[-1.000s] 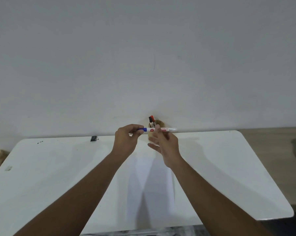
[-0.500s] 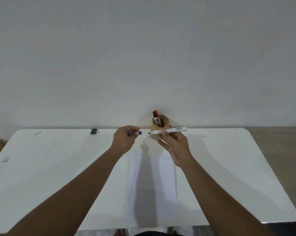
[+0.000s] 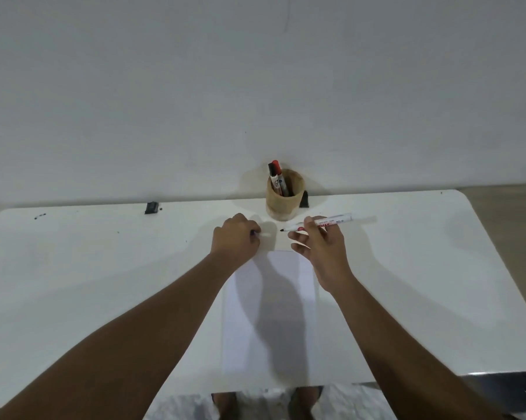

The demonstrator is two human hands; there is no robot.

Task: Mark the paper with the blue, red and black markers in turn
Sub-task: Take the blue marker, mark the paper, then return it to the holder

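A white sheet of paper (image 3: 274, 313) lies in the middle of the white table (image 3: 89, 268). My right hand (image 3: 322, 250) holds the uncapped blue marker (image 3: 331, 222) level above the paper's far edge, tip pointing left. My left hand (image 3: 236, 237) is closed around the marker's blue cap (image 3: 253, 233), of which only a sliver shows, and rests low at the paper's far left corner. The red marker (image 3: 276, 169) and the black marker (image 3: 272, 177) stand in a round wooden cup (image 3: 284, 201) at the table's far edge.
A small black object (image 3: 151, 207) sits at the table's far edge on the left, and another dark piece (image 3: 304, 200) stands just right of the cup. A plain wall rises behind the table. A wooden surface (image 3: 504, 201) adjoins on the right.
The cap has come off the blue marker: my left hand pulled it left and lowered toward the table, while my right hand kept the marker body. The view tilted down.
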